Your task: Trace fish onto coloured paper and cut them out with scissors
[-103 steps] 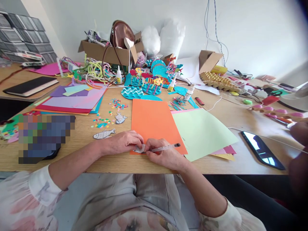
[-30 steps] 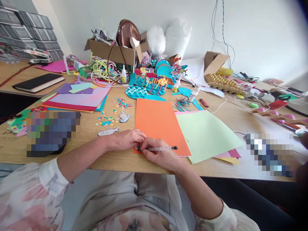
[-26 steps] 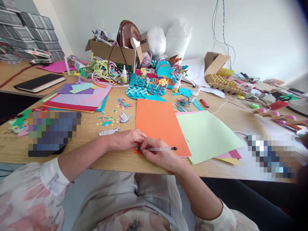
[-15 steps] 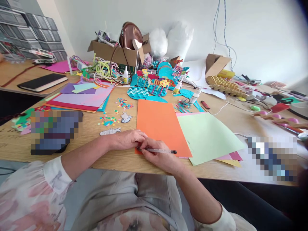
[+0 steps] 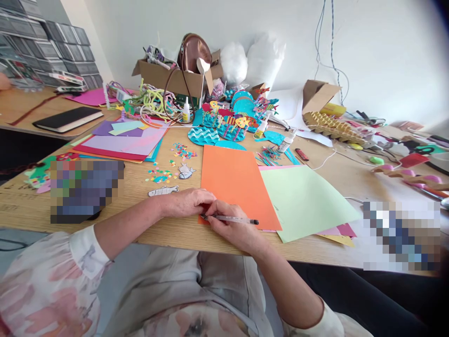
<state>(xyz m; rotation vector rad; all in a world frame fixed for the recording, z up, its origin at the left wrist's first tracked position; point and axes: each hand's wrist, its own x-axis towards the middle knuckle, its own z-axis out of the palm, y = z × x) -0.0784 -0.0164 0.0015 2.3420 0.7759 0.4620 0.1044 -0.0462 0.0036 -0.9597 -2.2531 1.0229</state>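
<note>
My right hand (image 5: 233, 227) is closed around a pen (image 5: 242, 219) with a clear barrel and a dark end, which lies nearly level over the lower left part of an orange sheet (image 5: 233, 173). Against it, at the sheet's left edge, rests my left hand (image 5: 189, 202) with its fingers bent. Whatever lies under those fingertips is mostly hidden; only a small dark bit shows there. Just beyond my left wrist is a grey paper fish (image 5: 163, 191). A second paper fish (image 5: 185, 171) lies farther back, near scattered coloured paper dots (image 5: 161, 176).
A pale green sheet (image 5: 308, 196) overlaps other papers on the right. Stacked coloured sheets (image 5: 119, 142) and a black notebook (image 5: 68, 119) lie left. Blue fish-decorated crafts (image 5: 203, 135), glue bottles (image 5: 287, 141) and a cardboard box (image 5: 154, 76) stand behind. Two blurred-out patches flank me.
The view has shifted slightly, so the scene sits a little farther right. Both hands and the pen keep almost the same place on the orange sheet.
</note>
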